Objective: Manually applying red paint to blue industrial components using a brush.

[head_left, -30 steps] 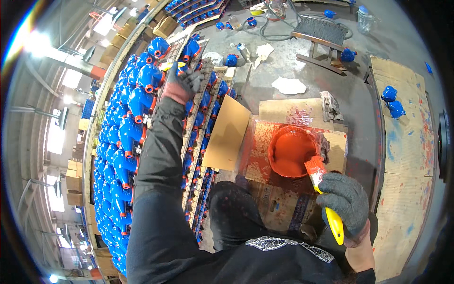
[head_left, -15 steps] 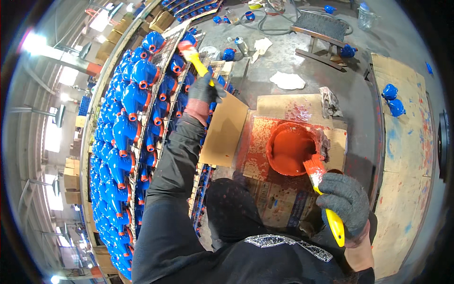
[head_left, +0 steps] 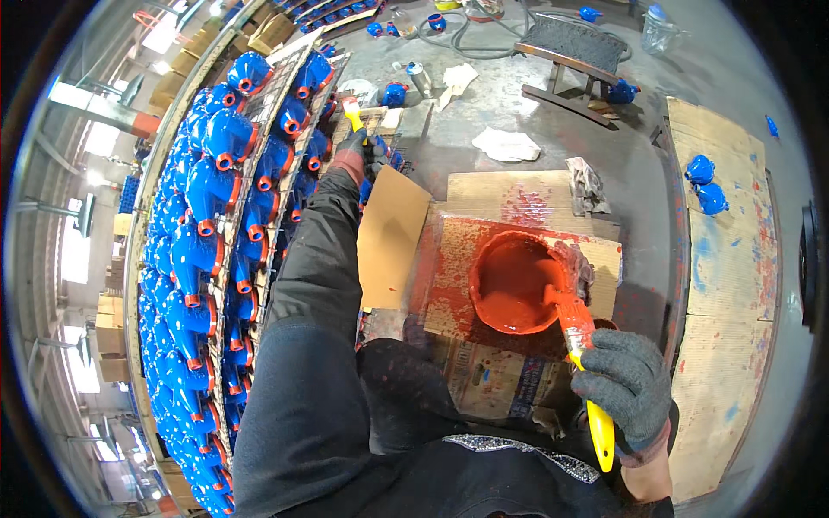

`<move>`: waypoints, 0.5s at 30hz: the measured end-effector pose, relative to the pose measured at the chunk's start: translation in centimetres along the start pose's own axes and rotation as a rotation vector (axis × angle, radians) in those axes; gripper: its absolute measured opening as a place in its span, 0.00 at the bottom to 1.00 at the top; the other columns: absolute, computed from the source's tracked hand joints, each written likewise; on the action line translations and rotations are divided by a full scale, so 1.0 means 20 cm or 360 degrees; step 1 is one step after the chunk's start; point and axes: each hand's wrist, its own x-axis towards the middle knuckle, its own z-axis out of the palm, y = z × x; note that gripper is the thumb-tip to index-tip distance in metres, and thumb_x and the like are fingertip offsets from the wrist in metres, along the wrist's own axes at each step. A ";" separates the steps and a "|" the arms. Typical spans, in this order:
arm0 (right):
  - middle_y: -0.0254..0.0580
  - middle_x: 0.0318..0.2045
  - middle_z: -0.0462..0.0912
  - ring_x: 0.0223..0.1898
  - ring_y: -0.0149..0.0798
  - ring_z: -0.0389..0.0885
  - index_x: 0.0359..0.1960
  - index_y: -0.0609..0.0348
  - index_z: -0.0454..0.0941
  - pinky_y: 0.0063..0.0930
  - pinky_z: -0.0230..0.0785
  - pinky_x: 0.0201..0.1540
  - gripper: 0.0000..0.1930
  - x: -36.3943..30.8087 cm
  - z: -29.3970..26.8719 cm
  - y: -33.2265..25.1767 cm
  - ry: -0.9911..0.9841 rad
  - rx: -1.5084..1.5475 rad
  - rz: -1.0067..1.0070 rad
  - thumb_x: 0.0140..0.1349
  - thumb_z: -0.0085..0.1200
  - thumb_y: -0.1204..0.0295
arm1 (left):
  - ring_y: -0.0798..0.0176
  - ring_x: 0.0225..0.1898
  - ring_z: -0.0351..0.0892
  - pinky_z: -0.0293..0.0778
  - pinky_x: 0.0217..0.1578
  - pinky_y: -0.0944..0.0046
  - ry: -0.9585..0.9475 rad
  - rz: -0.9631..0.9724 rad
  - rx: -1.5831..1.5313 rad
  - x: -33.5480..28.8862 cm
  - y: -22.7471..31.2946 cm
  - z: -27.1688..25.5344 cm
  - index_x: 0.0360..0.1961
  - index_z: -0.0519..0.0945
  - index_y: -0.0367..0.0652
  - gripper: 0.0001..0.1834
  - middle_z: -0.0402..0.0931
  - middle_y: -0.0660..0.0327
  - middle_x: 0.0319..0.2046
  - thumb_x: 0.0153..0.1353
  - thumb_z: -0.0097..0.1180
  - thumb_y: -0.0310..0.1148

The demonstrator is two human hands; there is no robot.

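Note:
My left hand (head_left: 370, 150), in a dark glove, is stretched out to the far left beside the rack of blue parts. It is closed on the yellow handle of a paintbrush (head_left: 355, 114), whose reddish bristles point away from me. My right hand (head_left: 623, 384), in a grey glove, grips a second yellow-handled paintbrush (head_left: 573, 325). Those bristles are soaked red and reach over the near right rim of a bucket of red paint (head_left: 474, 289). Rows of glossy blue valve-like castings (head_left: 207, 194) with red-painted ends fill the wire racks on my left.
The bucket stands on paint-splashed cardboard (head_left: 466, 186); a cardboard flap (head_left: 390, 237) leans beside the rack. A crumpled rag (head_left: 587, 186) and white cloth (head_left: 506, 145) lie beyond. On the right, two blue castings (head_left: 712, 198) rest on cardboard. Further off are a low stand (head_left: 574, 52) and hose (head_left: 484, 50).
My left hand and its brush have moved right and farther out, away from the nearest rack's edge. The right brush stays at the bucket's rim. The whole view has shifted slightly.

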 end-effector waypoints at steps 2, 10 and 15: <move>0.33 0.37 0.81 0.44 0.43 0.80 0.31 0.46 0.82 0.38 0.72 0.45 0.12 0.01 0.00 -0.01 0.0084 0.0016 0.0070 0.40 0.61 0.71 | 0.52 0.24 0.75 0.68 0.22 0.57 0.0058 0.0010 -0.0167 0.05 -0.03 0.00 0.33 0.73 0.44 0.19 0.73 0.58 0.23 0.66 0.46 0.50; 0.33 0.37 0.81 0.45 0.43 0.79 0.31 0.45 0.82 0.37 0.72 0.46 0.12 0.00 0.02 -0.01 0.0042 0.0025 0.0049 0.41 0.61 0.72 | 0.54 0.29 0.75 0.75 0.30 0.55 -0.0038 0.0110 -0.0826 0.05 -0.10 -0.16 0.30 0.74 0.44 0.21 0.75 0.57 0.25 0.66 0.45 0.52; 0.32 0.36 0.78 0.44 0.44 0.78 0.30 0.44 0.82 0.41 0.71 0.46 0.12 -0.03 0.00 -0.01 0.0096 -0.0106 0.0042 0.39 0.62 0.71 | 0.48 0.38 0.78 0.76 0.35 0.53 0.0042 0.0058 -0.0959 0.00 -0.15 -0.08 0.34 0.75 0.42 0.27 0.79 0.52 0.36 0.61 0.49 0.58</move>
